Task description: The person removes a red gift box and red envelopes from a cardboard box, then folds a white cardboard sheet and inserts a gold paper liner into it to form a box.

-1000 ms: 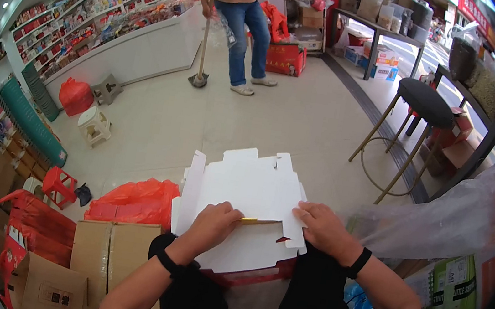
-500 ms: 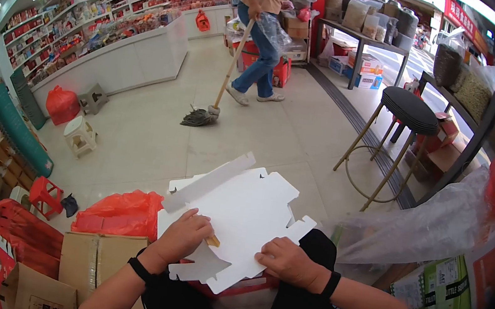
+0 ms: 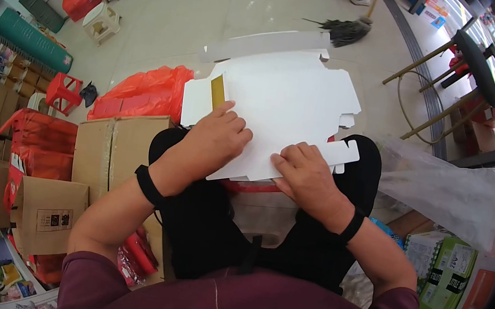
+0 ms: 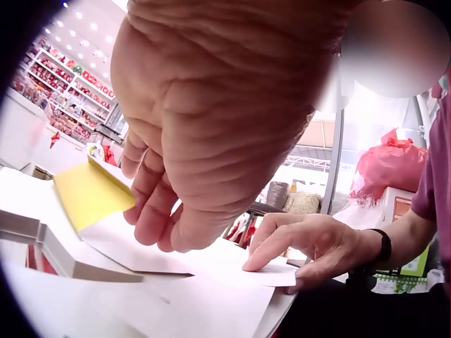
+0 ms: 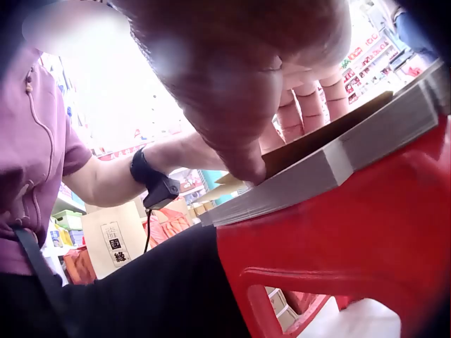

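Observation:
A flat white cardboard box blank (image 3: 280, 99) with cut tabs lies across the person's lap area, on a stack of similar sheets (image 5: 282, 186) on a red plastic stool (image 5: 338, 232). My left hand (image 3: 215, 137) rests on the blank's left part with bent fingers, beside a folded-over flap that shows its yellow side (image 3: 217, 92). In the left wrist view the fingertips press on the white flap next to this yellow face (image 4: 91, 193). My right hand (image 3: 308, 172) pinches the near edge of the blank, index finger on top and thumb at the edge.
Cardboard cartons (image 3: 132, 144) and a red plastic bag (image 3: 148, 93) stand to the left. Clear plastic sheeting (image 3: 439, 188) and a green package (image 3: 448, 277) lie on the right. Ahead are a mop (image 3: 347, 31) at another person's feet and a black stool (image 3: 478, 67).
The view has tilted down. The blank has turned, its yellow-sided flap now folded over at the left. My left hand has shifted onto the blank; the mop has moved right.

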### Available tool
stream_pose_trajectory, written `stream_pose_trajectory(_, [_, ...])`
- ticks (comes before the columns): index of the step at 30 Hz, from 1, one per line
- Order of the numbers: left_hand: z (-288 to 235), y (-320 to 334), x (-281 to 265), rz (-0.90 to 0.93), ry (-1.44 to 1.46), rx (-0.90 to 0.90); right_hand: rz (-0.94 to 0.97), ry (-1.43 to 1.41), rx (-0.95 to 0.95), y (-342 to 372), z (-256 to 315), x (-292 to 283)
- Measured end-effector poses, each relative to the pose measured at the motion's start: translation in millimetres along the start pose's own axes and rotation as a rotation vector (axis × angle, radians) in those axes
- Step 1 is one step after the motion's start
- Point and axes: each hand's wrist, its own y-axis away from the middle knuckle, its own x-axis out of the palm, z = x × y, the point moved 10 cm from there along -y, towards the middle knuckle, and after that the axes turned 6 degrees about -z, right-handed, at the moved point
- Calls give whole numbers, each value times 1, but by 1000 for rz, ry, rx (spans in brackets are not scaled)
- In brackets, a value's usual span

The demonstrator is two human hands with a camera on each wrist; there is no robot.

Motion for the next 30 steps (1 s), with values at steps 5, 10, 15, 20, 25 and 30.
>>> stream_pose_trajectory(5, [-5,33,-8,-72,179,-148,-46,11,67,12,-13,-15])
stream_pose_trajectory(10, [-34,43,-4,-158,335,-273,-24,-13,73,7,-16,-16])
stream_pose_trajectory(15, [-33,41,13,-139,194,-377,-59,-9,77,9,-32,-22])
stream_pose_trajectory(20, [-35,48,12,-165,177,-337,6,136,150,31,-60,-39])
stream_pose_trajectory(25, [-42,51,9,-194,197,-333,61,168,190,35,-64,-46])
stream_pose_trajectory(30, [-39,51,3,-193,224,-304,200,156,181,32,-51,-42])
